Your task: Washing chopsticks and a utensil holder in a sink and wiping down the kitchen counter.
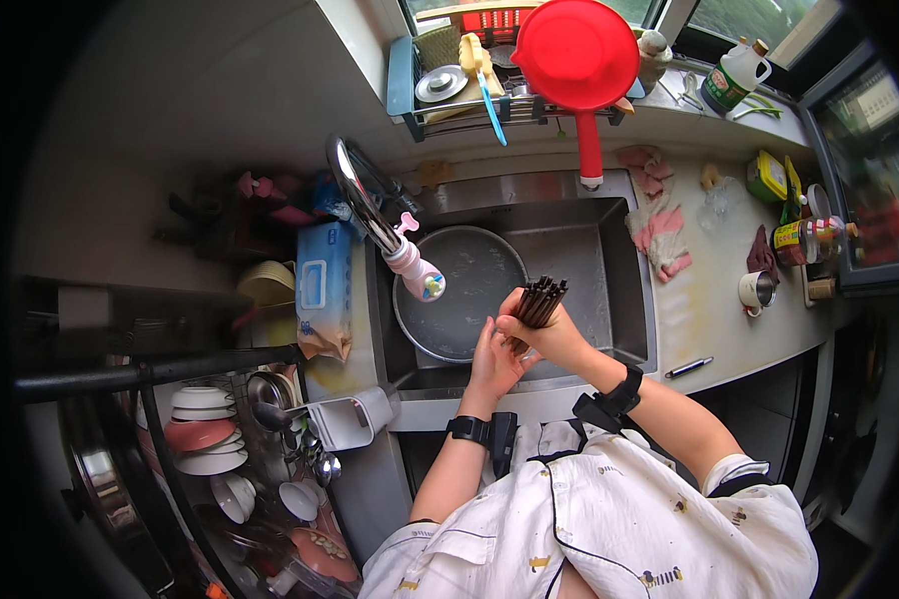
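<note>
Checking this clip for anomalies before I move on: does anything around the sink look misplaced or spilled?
A pen lies on the countertop right of the sink, an unlikely spot for one. Yellowish stains mark it too; whether wet is unclear.

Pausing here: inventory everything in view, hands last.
Chopsticks: one bundle, dark, over the sink
Sink: one, steel grey, in the counter
Basin: one, grey, inside the sink
Faucet: one, chrome, over the basin
Pack: one, blue, left of sink
Rack: one, grey, beyond the sink
Long-handled vessel: one, red, on the rack
Cloth: one, pink-white, right of sink
Mug: one, white, right counter
Pen: one, silver-black, right counter
Bowls: several, white and pink, lower left
Jug: one, white-green, upper right
Wristbands: two, black, lower middle
Left hand: one, bare, beside the chopsticks
Right hand: one, bare, gripping the chopsticks
</note>
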`<action>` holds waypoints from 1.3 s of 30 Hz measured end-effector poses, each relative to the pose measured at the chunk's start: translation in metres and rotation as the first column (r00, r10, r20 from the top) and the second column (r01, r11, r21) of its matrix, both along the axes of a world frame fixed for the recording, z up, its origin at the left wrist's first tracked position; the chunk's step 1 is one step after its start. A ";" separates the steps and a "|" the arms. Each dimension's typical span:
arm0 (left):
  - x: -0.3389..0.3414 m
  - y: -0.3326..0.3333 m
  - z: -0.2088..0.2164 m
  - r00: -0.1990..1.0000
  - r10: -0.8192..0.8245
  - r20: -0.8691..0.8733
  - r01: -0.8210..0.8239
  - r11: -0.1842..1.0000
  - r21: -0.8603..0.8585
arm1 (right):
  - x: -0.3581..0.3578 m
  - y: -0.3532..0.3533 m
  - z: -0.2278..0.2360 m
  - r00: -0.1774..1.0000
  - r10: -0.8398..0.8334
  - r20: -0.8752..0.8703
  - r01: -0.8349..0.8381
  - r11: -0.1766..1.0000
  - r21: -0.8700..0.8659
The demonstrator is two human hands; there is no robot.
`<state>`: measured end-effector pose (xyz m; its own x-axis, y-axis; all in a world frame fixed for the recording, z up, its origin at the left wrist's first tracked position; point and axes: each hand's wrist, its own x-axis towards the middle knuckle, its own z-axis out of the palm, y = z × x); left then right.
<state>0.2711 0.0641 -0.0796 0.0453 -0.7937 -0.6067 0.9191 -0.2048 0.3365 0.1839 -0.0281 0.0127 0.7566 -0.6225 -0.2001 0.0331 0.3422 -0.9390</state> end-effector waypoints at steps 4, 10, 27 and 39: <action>-0.012 -0.009 0.003 0.981 0.157 0.118 -0.159 0.987 0.012 | -0.012 0.001 0.002 0.993 0.087 -0.081 -0.091 0.995 -0.045; 0.001 0.022 -0.035 0.963 0.270 0.007 -0.269 0.956 0.118 | -0.039 -0.014 -0.004 0.955 0.275 -0.112 -0.287 0.952 -0.107; -0.008 0.077 0.002 0.916 0.061 0.396 -0.171 0.954 0.247 | -0.067 -0.080 0.037 0.961 0.215 0.174 -0.234 0.968 0.094; 0.025 0.176 0.009 0.702 -0.170 0.691 -0.067 0.951 0.302 | -0.064 -0.063 0.036 0.999 0.006 0.036 -0.008 0.998 0.060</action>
<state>0.2964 0.2397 -0.0702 0.5150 -0.6057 -0.6066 0.4204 -0.4382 0.7945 0.1203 -0.0912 0.0491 0.7684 -0.6048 -0.2093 0.0642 0.3982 -0.9150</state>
